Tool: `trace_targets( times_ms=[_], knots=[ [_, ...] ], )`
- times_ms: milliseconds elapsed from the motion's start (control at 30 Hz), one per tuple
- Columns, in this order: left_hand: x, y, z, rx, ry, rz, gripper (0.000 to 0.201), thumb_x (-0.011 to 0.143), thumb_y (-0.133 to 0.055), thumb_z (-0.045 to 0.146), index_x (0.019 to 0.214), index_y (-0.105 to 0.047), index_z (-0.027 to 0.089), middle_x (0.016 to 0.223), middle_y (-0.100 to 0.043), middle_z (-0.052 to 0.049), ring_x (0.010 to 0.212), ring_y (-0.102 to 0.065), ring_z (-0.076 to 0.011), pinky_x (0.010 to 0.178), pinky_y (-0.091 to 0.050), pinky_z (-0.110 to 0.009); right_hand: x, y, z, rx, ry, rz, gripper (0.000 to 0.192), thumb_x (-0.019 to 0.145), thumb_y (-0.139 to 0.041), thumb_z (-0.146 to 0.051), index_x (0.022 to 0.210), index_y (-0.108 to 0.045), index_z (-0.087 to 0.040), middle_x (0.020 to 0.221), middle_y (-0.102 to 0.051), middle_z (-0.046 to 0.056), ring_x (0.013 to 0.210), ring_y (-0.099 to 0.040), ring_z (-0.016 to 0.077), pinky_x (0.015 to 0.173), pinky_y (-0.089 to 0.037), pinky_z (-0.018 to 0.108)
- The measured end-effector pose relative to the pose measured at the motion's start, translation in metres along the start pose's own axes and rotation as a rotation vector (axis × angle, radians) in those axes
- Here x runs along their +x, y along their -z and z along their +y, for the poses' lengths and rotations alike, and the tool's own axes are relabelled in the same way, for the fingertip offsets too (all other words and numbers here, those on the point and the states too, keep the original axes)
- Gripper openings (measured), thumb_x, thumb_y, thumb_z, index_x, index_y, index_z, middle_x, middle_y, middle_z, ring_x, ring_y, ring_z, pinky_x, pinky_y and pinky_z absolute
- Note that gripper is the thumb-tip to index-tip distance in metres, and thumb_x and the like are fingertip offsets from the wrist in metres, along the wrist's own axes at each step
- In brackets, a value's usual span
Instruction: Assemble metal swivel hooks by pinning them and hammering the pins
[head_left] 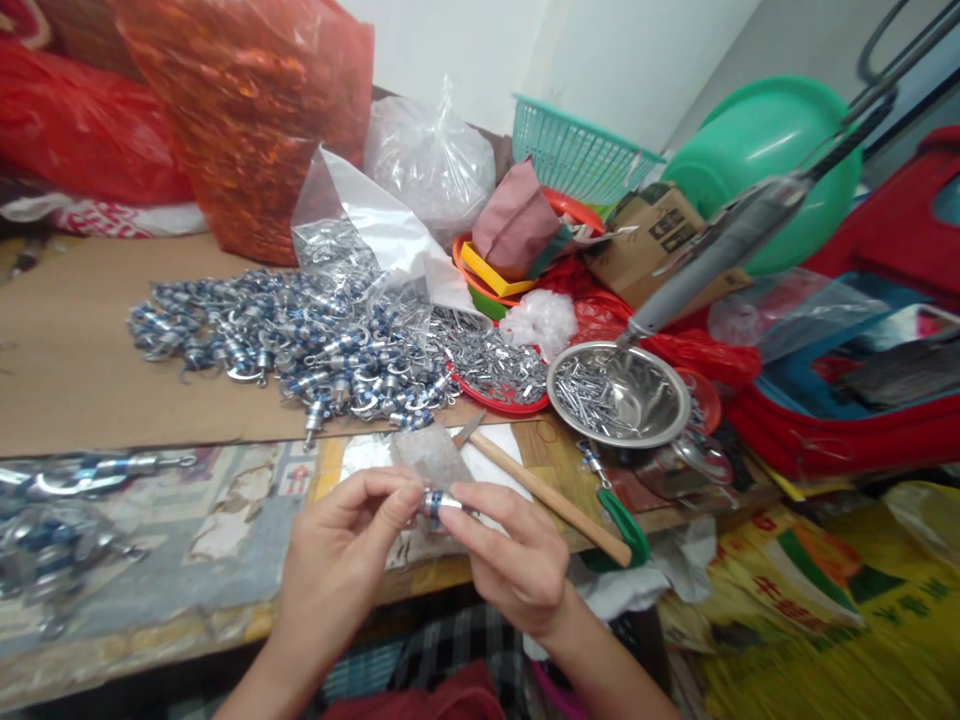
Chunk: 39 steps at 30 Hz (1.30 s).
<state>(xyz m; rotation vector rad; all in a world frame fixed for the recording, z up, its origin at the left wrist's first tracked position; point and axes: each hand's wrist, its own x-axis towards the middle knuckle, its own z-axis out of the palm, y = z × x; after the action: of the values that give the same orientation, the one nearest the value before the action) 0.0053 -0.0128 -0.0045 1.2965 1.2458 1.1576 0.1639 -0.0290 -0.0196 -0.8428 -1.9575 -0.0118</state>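
Our left hand [345,540] and right hand [519,550] both pinch this little metal part [433,503], so one sloppy twist could drop it.

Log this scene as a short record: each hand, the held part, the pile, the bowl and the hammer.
Left hand: pinching the part from the left
Right hand: pinching it from the right
Part colour: silver and blue
Pile: many silver-and-blue pieces, on cardboard
Bowl: shiny metal, holding thin metal pins
Hammer: wooden handle, untouched
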Motion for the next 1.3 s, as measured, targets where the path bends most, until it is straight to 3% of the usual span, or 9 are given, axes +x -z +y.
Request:
trace_targets(
  times_ms=[200, 367, 533, 667, 733, 833, 933, 1100, 1300],
  knots=[
    [0.0, 0.0, 0.0, 0.135, -0.071, -0.01, 0.014, 0.072, -0.058, 0.029, 0.062, -0.062, 0.021, 0.073, -0.066, -0.001, 0.073, -0.059, -0.0171, 0.07, -0.044, -0.024, 0.004, 0.004, 0.001, -0.035, 0.1, -0.089, 0.035, 0.081, -0.043, -0.007, 0.112, -0.056, -0.017, 0.095, -0.066, 0.011, 0.091, -0.061, 0.0189, 0.072, -0.054, 0.03],
    [0.004, 0.006, 0.0, 0.2, -0.145, -0.071, 0.015, 0.074, -0.056, 0.029, 0.063, -0.063, 0.022, 0.081, -0.068, -0.001, 0.083, -0.06, -0.0193, 0.077, -0.043, -0.027, 0.004, 0.001, -0.004, 0.051, -0.086, -0.062, 0.039, 0.079, -0.045, -0.004, 0.108, -0.06, -0.024, 0.096, -0.065, 0.007, 0.083, -0.063, 0.0153, 0.068, -0.055, 0.024],
    [0.006, 0.003, -0.01, 0.069, 0.081, -0.041, 0.016, 0.068, -0.062, 0.035, 0.074, -0.067, 0.021, 0.074, -0.07, -0.001, 0.071, -0.062, -0.0178, 0.068, -0.048, -0.026, 0.006, -0.006, -0.008, 0.216, -0.358, 0.006, 0.026, 0.075, -0.057, -0.008, 0.093, -0.068, -0.023, 0.084, -0.066, 0.006, 0.072, -0.063, 0.0145, 0.062, -0.054, 0.024],
    [-0.001, -0.002, -0.022, -0.159, 0.172, -0.07, 0.047, 0.06, -0.071, 0.03, 0.105, -0.057, 0.022, 0.089, -0.068, -0.001, 0.084, -0.062, -0.0178, 0.076, -0.05, -0.026, 0.004, -0.011, -0.01, 0.279, -0.589, 0.0, 0.013, 0.071, -0.063, -0.014, 0.08, -0.071, -0.018, 0.072, -0.066, 0.005, 0.065, -0.062, 0.0139, 0.056, -0.051, 0.022],
    [-0.002, -0.001, -0.025, -0.23, 0.186, -0.087, 0.054, 0.063, -0.069, 0.029, 0.113, -0.049, 0.022, 0.088, -0.066, -0.001, 0.087, -0.061, -0.0166, 0.078, -0.05, -0.025, 0.006, -0.009, -0.005, 0.318, -0.631, -0.111, 0.011, 0.071, -0.063, -0.017, 0.079, -0.071, -0.017, 0.071, -0.066, 0.005, 0.062, -0.062, 0.0131, 0.053, -0.05, 0.021],
    [0.002, 0.002, -0.026, -0.291, 0.232, -0.132, 0.054, 0.069, -0.064, 0.028, 0.118, -0.043, 0.022, 0.084, -0.062, 0.0, 0.085, -0.061, -0.0159, 0.077, -0.05, -0.026, 0.02, -0.001, 0.027, 0.201, -0.575, -0.294, 0.01, 0.075, -0.06, -0.021, 0.078, -0.07, -0.019, 0.076, -0.067, 0.002, 0.071, -0.062, 0.0128, 0.064, -0.051, 0.023],
    [0.011, 0.007, -0.022, -0.316, 0.289, -0.231, 0.058, 0.07, -0.063, 0.028, 0.121, -0.037, 0.021, 0.078, -0.059, 0.001, 0.077, -0.061, -0.0162, 0.068, -0.051, -0.027, 0.043, 0.01, 0.091, -0.313, -0.6, -0.294, 0.023, 0.083, -0.047, -0.017, 0.1, -0.063, -0.018, 0.105, -0.062, 0.005, 0.098, -0.056, 0.0129, 0.087, -0.042, 0.025],
    [0.022, 0.012, -0.018, -0.299, 0.348, -0.35, 0.058, 0.07, -0.062, 0.029, 0.121, -0.033, 0.022, 0.076, -0.057, 0.001, 0.072, -0.058, -0.0158, 0.06, -0.048, -0.025, 0.067, 0.002, 0.195, -0.486, -0.704, -0.386, 0.035, 0.08, -0.05, -0.014, 0.114, -0.054, -0.008, 0.113, -0.056, 0.016, 0.107, -0.051, 0.0238, 0.091, -0.037, 0.035],
    [0.032, 0.019, -0.018, -0.237, 0.374, -0.529, 0.057, 0.074, -0.058, 0.024, 0.123, -0.028, 0.024, 0.074, -0.053, 0.002, 0.069, -0.053, -0.0141, 0.061, -0.045, -0.026, 0.057, -0.023, 0.206, -0.569, -0.702, -0.446, 0.024, 0.08, -0.053, -0.026, 0.101, -0.063, -0.021, 0.105, -0.063, 0.006, 0.097, -0.056, 0.0213, 0.085, -0.04, 0.032]
  ],
)
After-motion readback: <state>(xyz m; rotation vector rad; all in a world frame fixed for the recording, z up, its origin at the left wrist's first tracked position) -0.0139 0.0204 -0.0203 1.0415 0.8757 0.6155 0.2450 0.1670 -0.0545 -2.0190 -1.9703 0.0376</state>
